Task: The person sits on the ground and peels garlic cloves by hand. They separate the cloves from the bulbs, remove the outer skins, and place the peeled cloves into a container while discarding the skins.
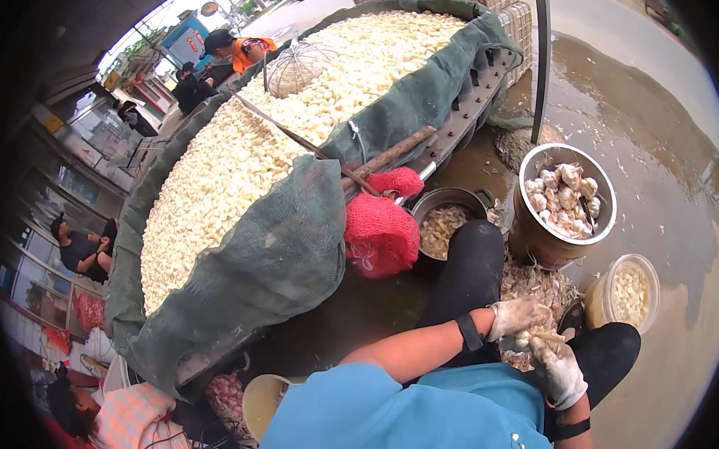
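Note:
My left hand (pixel 520 318), in a pale soiled work glove, is closed on some garlic (pixel 518 341) over my lap. My gloved right hand (pixel 560 371) meets it from the right, its fingers closed at the same garlic; the gloves partly hide the piece. Just beyond my hands, garlic skins (pixel 537 287) lie in a heap on the ground. A bucket (pixel 535 247) of unpeeled garlic bulbs (pixel 568 193) stands past the heap. Right of my knees, a clear plastic tub (pixel 655 295) contains peeled cloves (pixel 629 294). Beside my left knee, a dark metal pot (pixel 434 198) has more cloves in it.
A large frame lined with green mesh (pixel 274 249) holds a mound of peeled cloves (pixel 216 210), with a wire basket (pixel 302 68) on top. Red net sacks (pixel 382 229) hang off its side. A metal post (pixel 541 72) rises ahead. Several people sit around the far and left sides.

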`<move>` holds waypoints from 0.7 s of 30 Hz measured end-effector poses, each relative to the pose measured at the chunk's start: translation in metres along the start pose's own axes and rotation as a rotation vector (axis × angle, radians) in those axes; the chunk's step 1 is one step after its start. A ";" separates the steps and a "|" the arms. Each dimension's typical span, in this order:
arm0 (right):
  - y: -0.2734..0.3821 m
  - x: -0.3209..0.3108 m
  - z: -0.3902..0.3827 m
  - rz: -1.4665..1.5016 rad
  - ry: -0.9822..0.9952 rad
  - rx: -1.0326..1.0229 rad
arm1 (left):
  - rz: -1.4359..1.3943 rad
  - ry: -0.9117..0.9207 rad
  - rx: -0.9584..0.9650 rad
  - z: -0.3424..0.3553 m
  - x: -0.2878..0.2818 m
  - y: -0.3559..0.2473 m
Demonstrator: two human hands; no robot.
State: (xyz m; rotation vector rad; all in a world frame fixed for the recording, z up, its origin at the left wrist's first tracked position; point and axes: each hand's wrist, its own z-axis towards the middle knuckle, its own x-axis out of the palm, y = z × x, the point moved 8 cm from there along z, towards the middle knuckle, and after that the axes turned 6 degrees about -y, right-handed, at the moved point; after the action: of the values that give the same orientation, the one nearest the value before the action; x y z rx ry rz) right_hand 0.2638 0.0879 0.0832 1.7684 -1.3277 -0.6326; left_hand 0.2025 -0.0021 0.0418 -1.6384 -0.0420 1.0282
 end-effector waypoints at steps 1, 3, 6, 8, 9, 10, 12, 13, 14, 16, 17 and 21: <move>0.001 0.000 0.000 -0.003 -0.004 0.005 | -0.066 0.015 -0.035 0.000 -0.004 -0.003; -0.012 -0.006 0.009 0.090 -0.010 -0.002 | -0.003 -0.131 0.006 -0.001 -0.001 0.007; -0.018 -0.018 0.015 0.154 -0.085 0.076 | -0.422 -0.345 -0.086 0.002 -0.013 0.011; -0.021 -0.020 0.021 0.214 -0.078 0.081 | -0.415 -0.457 -0.065 0.005 -0.014 0.022; -0.021 -0.017 0.024 0.241 -0.066 0.088 | -0.271 -0.578 -0.001 0.002 -0.014 0.029; -0.014 -0.019 0.026 0.236 -0.118 0.067 | -0.192 -0.515 0.073 0.002 -0.021 0.011; -0.012 -0.021 0.028 0.280 -0.198 0.092 | 0.133 -0.522 0.199 0.003 -0.023 -0.009; -0.007 -0.019 0.026 0.279 -0.183 0.113 | 0.126 -0.539 0.194 0.004 -0.026 -0.012; -0.005 -0.018 0.028 0.271 -0.183 0.106 | 0.120 -0.557 0.187 0.004 -0.029 -0.014; -0.004 -0.009 0.029 0.269 -0.158 0.108 | 0.295 -0.628 0.215 -0.004 -0.029 -0.017; -0.002 -0.008 0.031 0.263 -0.170 0.082 | 0.327 -0.576 0.129 -0.001 -0.028 -0.012; 0.017 0.000 0.034 0.238 -0.209 -0.033 | 0.547 -0.601 -0.004 0.004 -0.018 0.001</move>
State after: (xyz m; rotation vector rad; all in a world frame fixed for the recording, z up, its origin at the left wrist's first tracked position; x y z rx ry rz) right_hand 0.2283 0.0756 0.0791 1.5194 -1.6311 -0.7141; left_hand 0.1883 -0.0092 0.0515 -1.3125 0.0066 1.9154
